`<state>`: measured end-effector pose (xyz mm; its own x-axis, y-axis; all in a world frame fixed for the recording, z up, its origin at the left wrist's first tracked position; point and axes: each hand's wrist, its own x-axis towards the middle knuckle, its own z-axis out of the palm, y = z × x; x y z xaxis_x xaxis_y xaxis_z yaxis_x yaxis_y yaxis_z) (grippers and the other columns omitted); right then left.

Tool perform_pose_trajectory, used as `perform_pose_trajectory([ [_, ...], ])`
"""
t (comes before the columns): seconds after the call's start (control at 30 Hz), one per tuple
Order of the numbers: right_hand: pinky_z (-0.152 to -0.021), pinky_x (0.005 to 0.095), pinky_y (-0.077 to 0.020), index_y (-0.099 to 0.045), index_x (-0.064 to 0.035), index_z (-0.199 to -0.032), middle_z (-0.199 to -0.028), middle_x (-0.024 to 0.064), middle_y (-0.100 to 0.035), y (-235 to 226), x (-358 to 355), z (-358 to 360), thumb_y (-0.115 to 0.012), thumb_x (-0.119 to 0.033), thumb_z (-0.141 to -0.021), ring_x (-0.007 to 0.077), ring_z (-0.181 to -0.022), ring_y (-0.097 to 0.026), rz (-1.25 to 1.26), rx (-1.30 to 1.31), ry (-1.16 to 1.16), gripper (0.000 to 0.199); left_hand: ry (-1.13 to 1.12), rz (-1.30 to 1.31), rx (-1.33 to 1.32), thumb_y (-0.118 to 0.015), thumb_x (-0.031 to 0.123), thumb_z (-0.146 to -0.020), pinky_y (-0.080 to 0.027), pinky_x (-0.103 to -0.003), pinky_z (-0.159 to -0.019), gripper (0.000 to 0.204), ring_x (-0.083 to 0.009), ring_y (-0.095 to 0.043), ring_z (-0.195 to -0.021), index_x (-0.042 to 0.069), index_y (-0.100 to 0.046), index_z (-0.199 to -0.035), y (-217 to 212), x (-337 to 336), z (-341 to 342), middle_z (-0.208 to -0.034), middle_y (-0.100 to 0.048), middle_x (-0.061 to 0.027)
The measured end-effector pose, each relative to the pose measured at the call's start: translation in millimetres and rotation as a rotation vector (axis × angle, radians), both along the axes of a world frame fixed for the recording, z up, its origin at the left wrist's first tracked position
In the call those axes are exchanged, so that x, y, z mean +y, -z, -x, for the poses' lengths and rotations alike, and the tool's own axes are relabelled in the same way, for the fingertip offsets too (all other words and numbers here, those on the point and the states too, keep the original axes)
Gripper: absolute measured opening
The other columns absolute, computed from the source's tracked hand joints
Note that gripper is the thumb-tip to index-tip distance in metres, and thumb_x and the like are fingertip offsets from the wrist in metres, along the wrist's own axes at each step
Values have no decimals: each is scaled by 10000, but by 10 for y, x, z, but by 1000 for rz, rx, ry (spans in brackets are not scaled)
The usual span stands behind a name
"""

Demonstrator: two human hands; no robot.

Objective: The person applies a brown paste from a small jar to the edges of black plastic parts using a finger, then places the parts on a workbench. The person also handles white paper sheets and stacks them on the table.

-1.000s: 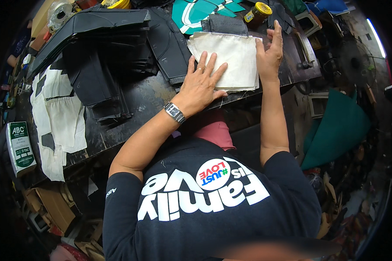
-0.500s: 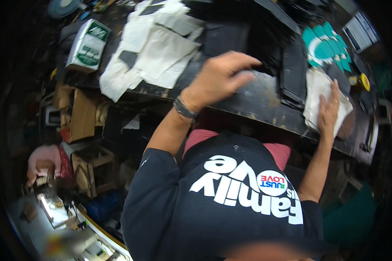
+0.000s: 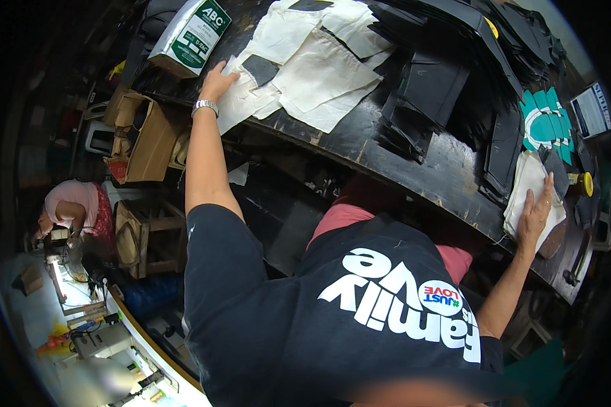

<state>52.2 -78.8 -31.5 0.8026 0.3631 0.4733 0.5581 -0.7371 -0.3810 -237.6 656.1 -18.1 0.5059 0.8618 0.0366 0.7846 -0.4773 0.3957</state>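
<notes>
Reaching across a black worktable (image 3: 360,139), the left hand (image 3: 217,81) rests flat, fingers spread, on cream fabric pieces (image 3: 305,61) at eleven o'clock, while the right hand (image 3: 536,210) presses open-palmed on a white fabric stack (image 3: 526,183) at three o'clock.

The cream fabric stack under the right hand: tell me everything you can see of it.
The cream fabric stack is a few flat, off-white, cloth-like sheets with loosely matched edges, lying near the front edge of the black worktable. The right hand rests flat on its lower part, fingers spread. Black cut pieces border it on the left side.
</notes>
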Motion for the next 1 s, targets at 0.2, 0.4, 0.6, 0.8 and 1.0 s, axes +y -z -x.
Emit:
perform_pose_trajectory([
  [0.2,-1181,397,-302,-346,-69,-1559,-1565,163,-417,19,-13,-22,-557,-81,-987,314,-1433,-418,24,-33,-7,610,19,41,53,-805,497,-737,-470,-414,-1044,715,-335,-625,-1210,140,-659,-1340,-69,-64,29,-1289,-670,-184],
  [0.4,-1175,400,-313,-345,-70,-1560,-1562,167,-418,26,-19,-33,-561,-87,-985,314,-1426,-427,47,-58,-10,614,-82,-21,-9,-840,473,-733,-497,-400,-1002,665,-314,-659,-1147,135,-694,-1286,55,52,69,-1239,-696,-159],
  [0.6,-1173,395,-315,-343,-69,-1561,-1564,166,-416,23,-23,-28,-561,-84,-984,310,-1423,-432,41,-58,-3,617,-139,-147,-179,-800,424,-785,-527,-418,-922,489,-343,-700,-1044,73,-757,-1123,26,160,263,-1117,-742,-160],
  [0.8,-1171,392,-317,-335,-75,-1567,-1568,164,-413,46,-24,-33,-570,-98,-986,310,-1422,-435,21,-49,2,627,-79,-143,-532,-752,388,-866,-536,-381,-801,442,-263,-709,-863,-4,-732,-1069,-141,62,380,-973,-754,-177],
  [1.0,-1171,391,-314,-321,-82,-1574,-1573,155,-409,29,-18,-22,-591,-128,-989,307,-1423,-433,-16,-24,4,646,8,381,-238,-807,306,-857,-553,-289,-721,482,-179,-706,-817,-57,-684,-1149,-104,-124,378,-1045,-742,-120],
])
